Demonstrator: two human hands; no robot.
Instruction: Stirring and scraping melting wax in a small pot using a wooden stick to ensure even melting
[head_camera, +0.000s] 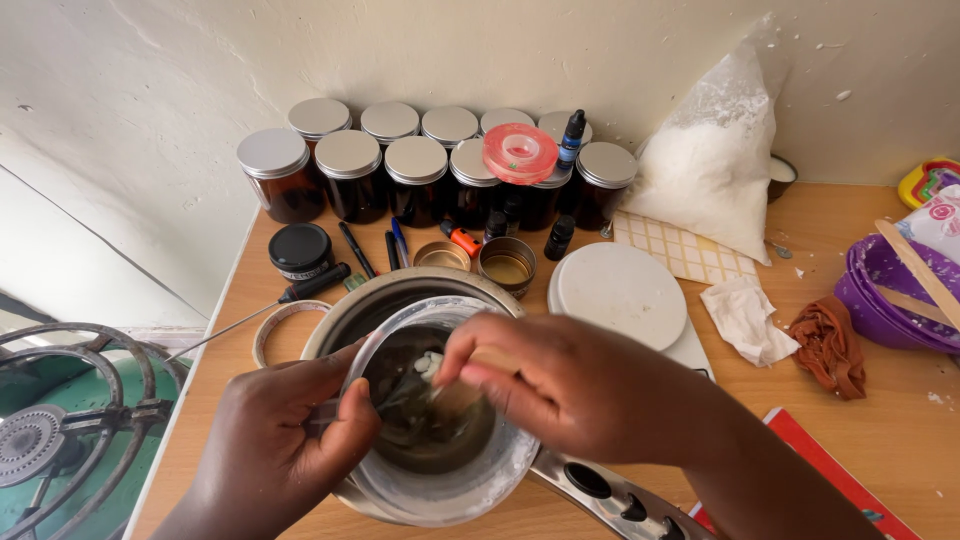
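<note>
A clear glass bowl (470, 490) sits inside a metal pot (400, 288) at the front of the wooden table. Dark melted liquid with a few white chunks (428, 364) fills the bowl. My left hand (290, 440) grips the bowl's left rim. My right hand (560, 385) reaches over the bowl and is closed on a wooden stick (458, 398) whose end dips into the liquid.
Several amber jars with silver lids (350, 175) line the back wall, with a red tape roll (520, 152) on top. A bag of white flakes (710, 160), a white round scale (620, 295), small tins (507, 265), a purple bowl (885, 300), a screwdriver (290, 295) and a gas burner (60, 420) surround the pot.
</note>
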